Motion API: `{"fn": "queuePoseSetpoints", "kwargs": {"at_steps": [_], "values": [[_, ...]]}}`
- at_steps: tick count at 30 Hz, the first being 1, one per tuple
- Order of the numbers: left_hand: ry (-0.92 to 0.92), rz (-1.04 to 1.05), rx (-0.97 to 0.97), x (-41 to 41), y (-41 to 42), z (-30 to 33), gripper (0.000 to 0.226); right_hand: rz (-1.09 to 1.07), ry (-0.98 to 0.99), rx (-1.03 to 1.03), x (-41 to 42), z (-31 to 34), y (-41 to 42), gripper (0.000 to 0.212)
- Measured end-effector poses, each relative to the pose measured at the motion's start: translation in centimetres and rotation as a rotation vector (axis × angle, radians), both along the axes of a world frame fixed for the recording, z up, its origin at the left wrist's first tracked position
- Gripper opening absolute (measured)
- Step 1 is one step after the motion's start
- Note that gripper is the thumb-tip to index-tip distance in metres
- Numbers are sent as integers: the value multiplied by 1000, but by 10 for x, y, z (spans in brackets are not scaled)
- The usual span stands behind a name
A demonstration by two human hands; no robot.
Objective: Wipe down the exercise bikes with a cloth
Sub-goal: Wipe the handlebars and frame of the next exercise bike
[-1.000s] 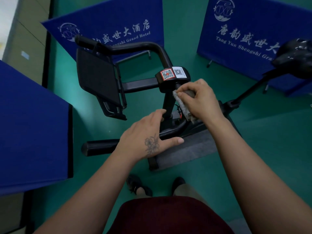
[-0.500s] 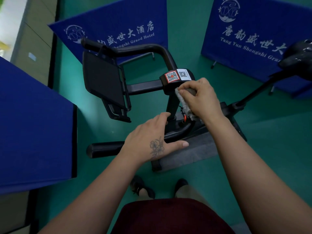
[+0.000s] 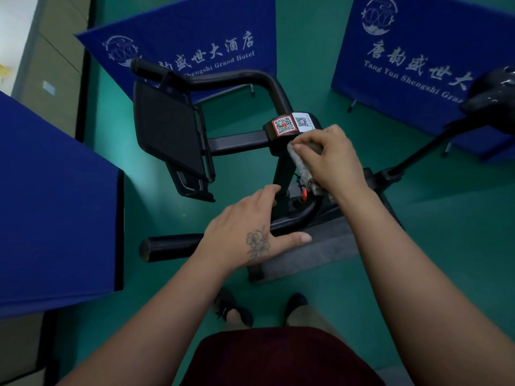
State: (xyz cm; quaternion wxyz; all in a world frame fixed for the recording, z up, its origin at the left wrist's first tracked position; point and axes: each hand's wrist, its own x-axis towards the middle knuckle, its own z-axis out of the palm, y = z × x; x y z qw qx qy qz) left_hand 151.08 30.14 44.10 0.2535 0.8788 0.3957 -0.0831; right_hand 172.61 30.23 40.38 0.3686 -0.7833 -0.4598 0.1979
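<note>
A black exercise bike [image 3: 239, 140] stands in front of me, with a dark console screen [image 3: 167, 132] and QR stickers [image 3: 292, 124] on its centre hub. My right hand [image 3: 331, 160] grips a folded grey cloth [image 3: 302, 169] and presses it against the stem just below the hub. My left hand [image 3: 250, 232] rests on the near curved handlebar [image 3: 295, 221], fingers extended over it and thumb stretched out to the right. The bike's black saddle [image 3: 493, 93] shows at the right edge.
Blue fabric screens with white hotel lettering stand behind the bike [image 3: 181, 45] and at the right [image 3: 418, 59]; another blue panel [image 3: 55, 207] is close on my left. A grey mat [image 3: 320, 252] lies under the bike on the green floor. My feet are just below the bike.
My right hand with the cloth has stayed at the stem under the hub, shifting only slightly. My left hand has kept its place on the handlebar.
</note>
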Motion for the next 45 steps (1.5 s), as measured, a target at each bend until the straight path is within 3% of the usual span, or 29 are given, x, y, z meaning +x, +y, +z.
{"fn": "queuePoseSetpoints", "kwargs": {"at_steps": [6, 15, 23, 26, 29, 35, 45], "values": [[21, -2, 4, 0, 1, 1, 110, 33, 11, -12, 0, -7, -25, 9], [26, -7, 29, 2, 0, 1, 108, -2, 8, -8, 3, -1, -1, 13], [24, -10, 43, 2, -1, 1, 108, 88, -90, -86, -5, 1, -46, 10], [25, -4, 42, 2, -1, 2, 107, 67, 106, 37, 2, 2, -57, 7], [36, -13, 37, 3, -2, 4, 108, -84, 337, 227, 14, -2, -60, 10], [30, -19, 48, 2, -2, 1, 109, -289, 410, 242, 35, -25, -63, 33], [54, -22, 64, 3, -3, 0, 106, -245, 452, 236, 39, -32, -35, 26]]}}
